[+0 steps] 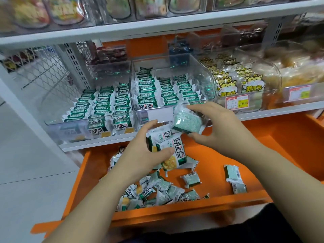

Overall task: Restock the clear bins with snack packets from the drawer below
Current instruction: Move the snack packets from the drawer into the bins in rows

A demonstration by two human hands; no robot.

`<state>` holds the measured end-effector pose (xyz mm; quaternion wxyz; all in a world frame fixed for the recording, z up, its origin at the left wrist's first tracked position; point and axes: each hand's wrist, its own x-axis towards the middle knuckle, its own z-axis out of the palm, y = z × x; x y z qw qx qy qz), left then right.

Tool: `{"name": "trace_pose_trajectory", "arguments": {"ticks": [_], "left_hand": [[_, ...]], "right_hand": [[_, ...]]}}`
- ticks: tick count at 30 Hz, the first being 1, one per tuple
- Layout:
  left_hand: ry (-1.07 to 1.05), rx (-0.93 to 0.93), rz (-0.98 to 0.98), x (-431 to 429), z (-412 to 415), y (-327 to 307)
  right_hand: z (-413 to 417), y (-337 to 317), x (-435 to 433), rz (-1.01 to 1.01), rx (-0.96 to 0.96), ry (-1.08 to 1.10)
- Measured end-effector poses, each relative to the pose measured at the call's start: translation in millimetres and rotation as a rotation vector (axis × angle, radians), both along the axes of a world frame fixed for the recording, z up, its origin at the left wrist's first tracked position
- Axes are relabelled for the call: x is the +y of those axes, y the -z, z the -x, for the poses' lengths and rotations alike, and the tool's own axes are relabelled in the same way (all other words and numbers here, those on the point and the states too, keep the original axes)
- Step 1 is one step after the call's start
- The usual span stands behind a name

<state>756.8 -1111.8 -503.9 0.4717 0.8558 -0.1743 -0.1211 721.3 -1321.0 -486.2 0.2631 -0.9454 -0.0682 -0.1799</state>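
Snack packets [168,149] in green and white wrappers sit as a small stack in the left grip [140,151]. Its thumb is curled over the printed top packet and its fingers are wrapped round the far edge. The right grip [215,127] pinches a single packet [186,120], fingers along the top edge and thumb under the lower edge, with the pale green back turned up. This single packet is tilted, and its lower left corner meets the top of the stack. Both grips are close together above the open orange drawer [175,210].

Below the left grip, a loose heap of the same packets [157,190] lies in the drawer's near left part. Three stray packets [233,173] lie apart from the heap, below the right grip.

Just beyond both grips stands the middle clear bin [201,74], with rows of matching packets on edge. A blank white label [160,115] on its front is right behind the single packet. Beyond and left of the left grip, the left clear bin [57,126] holds more rows of them. Beyond and right of the right grip, another bin [277,74] holds cat-face packets [226,85] over a yellow and red price tag [237,101]. All the bins rest on a white shelf [98,143].
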Motion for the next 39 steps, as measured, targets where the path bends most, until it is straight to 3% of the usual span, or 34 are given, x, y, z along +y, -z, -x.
{"name": "trace_pose_trajectory", "arguments": {"ticks": [2, 3, 7, 9, 11, 18, 20, 22, 25, 26, 33, 39], "left_hand": [[-0.045, -0.059, -0.055, 3.7, -1.1, -1.0], [-0.072, -0.076, -0.075, 5.4, -1.5, -2.3], [-0.152, -0.098, -0.106, 11.1, -4.5, -3.6], [-0.163, -0.105, -0.106, 11.1, -4.1, -4.6], [-0.162, -0.116, -0.108, 11.4, -4.1, -5.3], [-0.208, -0.170, -0.065, 15.1, -6.2, -9.6], [-0.216, -0.174, -0.064, 16.5, -7.1, -10.4], [-0.232, -0.172, -0.054, 17.9, -8.7, -11.2], [-0.251, -0.167, -0.039, 19.1, -10.4, -12.2], [-0.250, -0.158, -0.036, 19.1, -10.8, -11.9], [-0.192, -0.052, 0.123, 12.6, -10.0, -7.6], [-0.159, 0.082, 0.337, 3.3, -9.8, -4.1]], "right_hand": [[-0.5, -0.6, -7.3, -0.183, 0.094, 0.089], [-0.7, -0.7, -9.6, -0.366, 0.179, 0.115], [-1.0, -0.5, -7.9, -1.330, 0.607, 0.002], [-0.4, 1.0, -4.9, -1.563, 0.757, -0.066], [-1.3, 2.8, -2.5, -1.641, 0.801, -0.128], [-0.2, -1.3, 1.8, -1.698, 0.755, -0.245], [0.7, -3.5, 3.8, -1.622, 0.718, -0.247], [-0.2, -4.3, 3.2, -1.366, 0.616, -0.154], [4.3, -8.2, -1.0, -0.568, 0.359, 0.029], [5.9, -10.6, -2.2, -0.466, 0.322, 0.023], [10.7, -8.9, 9.0, -0.732, 0.452, -0.229], [8.7, 5.7, 32.9, -0.832, 0.379, -0.115]]}}
